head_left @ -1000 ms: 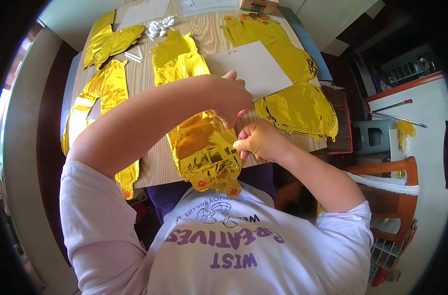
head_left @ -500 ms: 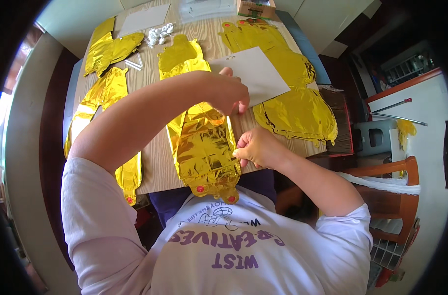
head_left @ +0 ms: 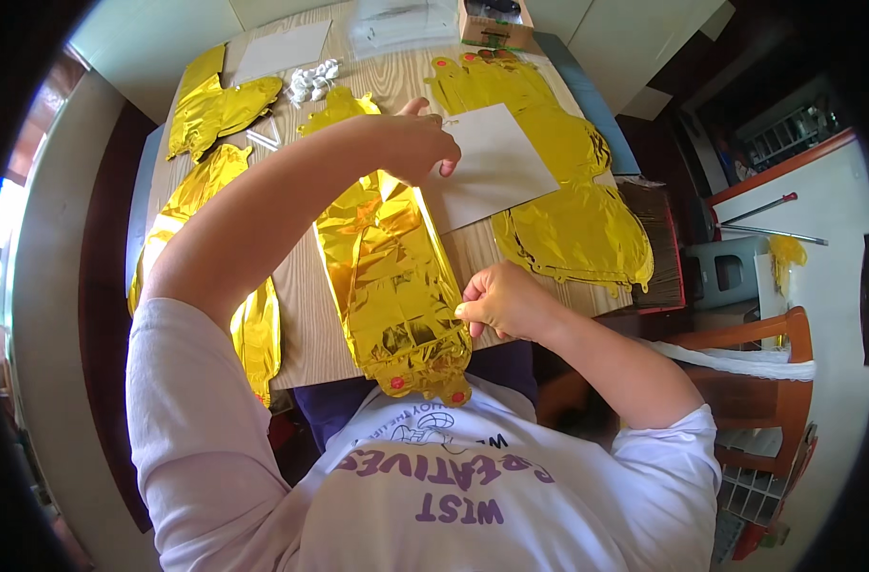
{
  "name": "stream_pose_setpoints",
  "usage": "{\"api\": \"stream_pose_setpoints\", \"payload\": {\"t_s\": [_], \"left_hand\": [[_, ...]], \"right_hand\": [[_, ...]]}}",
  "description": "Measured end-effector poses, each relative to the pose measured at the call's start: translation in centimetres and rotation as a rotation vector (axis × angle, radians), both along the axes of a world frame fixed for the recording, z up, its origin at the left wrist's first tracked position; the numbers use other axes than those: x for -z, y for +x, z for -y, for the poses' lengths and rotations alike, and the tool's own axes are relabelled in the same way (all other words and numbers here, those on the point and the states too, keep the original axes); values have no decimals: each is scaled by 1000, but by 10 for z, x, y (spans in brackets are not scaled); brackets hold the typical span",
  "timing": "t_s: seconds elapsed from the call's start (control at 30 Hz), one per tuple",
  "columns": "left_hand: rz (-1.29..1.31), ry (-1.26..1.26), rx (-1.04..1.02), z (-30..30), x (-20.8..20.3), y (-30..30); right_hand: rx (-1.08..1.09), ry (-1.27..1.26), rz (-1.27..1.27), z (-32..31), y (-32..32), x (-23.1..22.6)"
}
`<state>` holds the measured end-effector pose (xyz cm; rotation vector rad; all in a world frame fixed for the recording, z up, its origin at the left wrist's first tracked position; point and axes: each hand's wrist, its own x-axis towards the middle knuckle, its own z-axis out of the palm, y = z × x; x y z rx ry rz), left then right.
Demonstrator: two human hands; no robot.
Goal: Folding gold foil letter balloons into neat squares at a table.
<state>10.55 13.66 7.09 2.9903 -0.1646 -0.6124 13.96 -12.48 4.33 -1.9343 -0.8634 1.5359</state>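
Foil of gold colour [head_left: 387, 276] lies lengthwise in the middle of the wooden table [head_left: 304, 329], and its near end passes over the table edge, in front of the white shirt [head_left: 511, 496]. This near end has two rounded tabs, each with a red mark. The surface is creased and shiny. The right hand [head_left: 503, 303] is at the right edge of this foil, close to the near end, and it grips the edge in a pinch between thumb and finger. The left hand [head_left: 420, 153] is farther along, over the right side of the same foil and in front of the left part of the white sheet [head_left: 501, 157]; I cannot tell if its fingers grip something or only rest there. The left forearm crosses above the foil and hides a part of it, while the far end appears beyond the arm. The white sheet lies partly upon the gold pieces at right [head_left: 577, 210]. On the left side there are the upper gold piece [head_left: 220, 110] and the lower gold piece [head_left: 256, 329], which the left arm partly covers. Near the far end of the middle foil are a small heap of white items [head_left: 312, 81] and some thin white sticks [head_left: 262, 141]. At the back stands a cardboard box [head_left: 496, 29], beside a clear plastic bag [head_left: 401, 27]
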Motion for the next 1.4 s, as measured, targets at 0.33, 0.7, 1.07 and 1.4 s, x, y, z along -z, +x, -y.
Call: {"api": "stream_pose_setpoints", "payload": {"t_s": [0.33,0.7,1.07,1.4], "left_hand": [[202,-188,-52,-16,8,-11],[-240,-30,50,20,-5,-2],[19,141,3,-24,1,7],[237,265,-217,-60,-2,10]], "right_hand": [[21,0,-11,0,2,7],[13,21,6,1,-1,3],[-22,25,33,0,0,5],[-11,-13,-10,1,3,2]]}}
